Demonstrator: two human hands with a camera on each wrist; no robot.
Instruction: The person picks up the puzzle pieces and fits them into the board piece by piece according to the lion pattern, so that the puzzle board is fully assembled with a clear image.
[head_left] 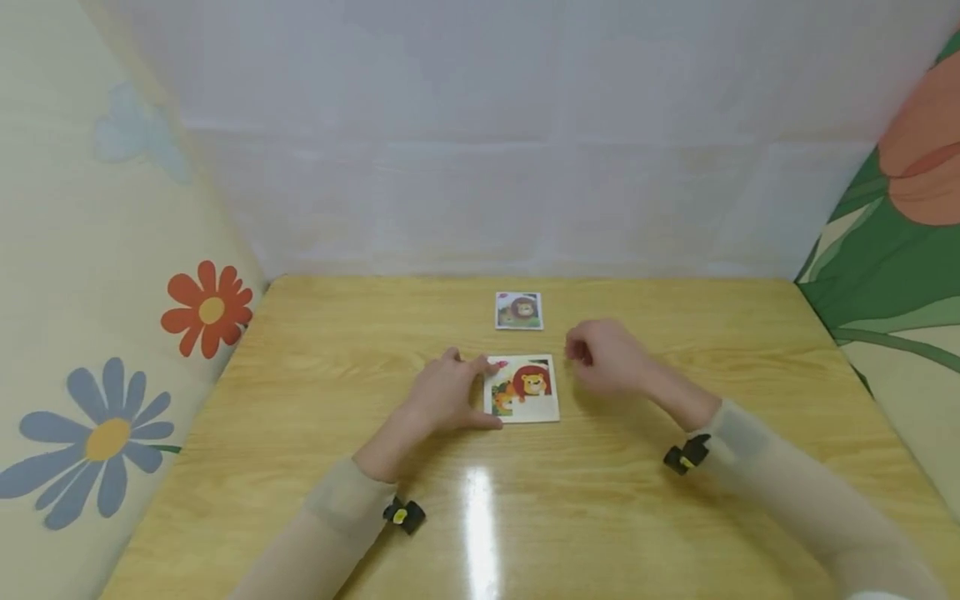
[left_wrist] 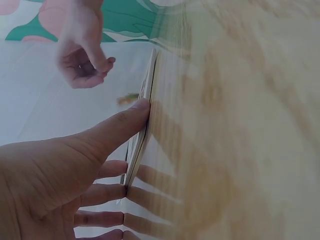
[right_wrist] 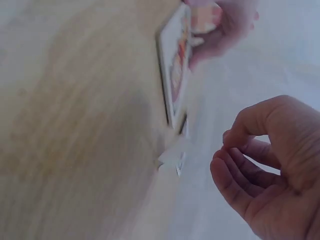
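Observation:
A white square puzzle board (head_left: 536, 408) with a lion picture in part of it lies on the wooden table. My left hand (head_left: 450, 392) spans its left side, thumb at the near edge and fingers by the far left corner. In the left wrist view, that thumb (left_wrist: 120, 125) touches the board's edge and the fingers extend along it. My right hand (head_left: 603, 358) hovers right of the board, apart from it. Its fingers (right_wrist: 235, 192) are curled with the thumb and index tips together; I see nothing between them. Behind the board lies a smaller lion card (head_left: 519, 311).
A small, blurred orange-and-green patch (left_wrist: 127, 99) shows beside the board in the left wrist view; its kind is unclear. The wooden table (head_left: 300, 400) meets a white cloth backdrop (head_left: 480, 200). Flower-patterned panels (head_left: 52, 275) flank both sides.

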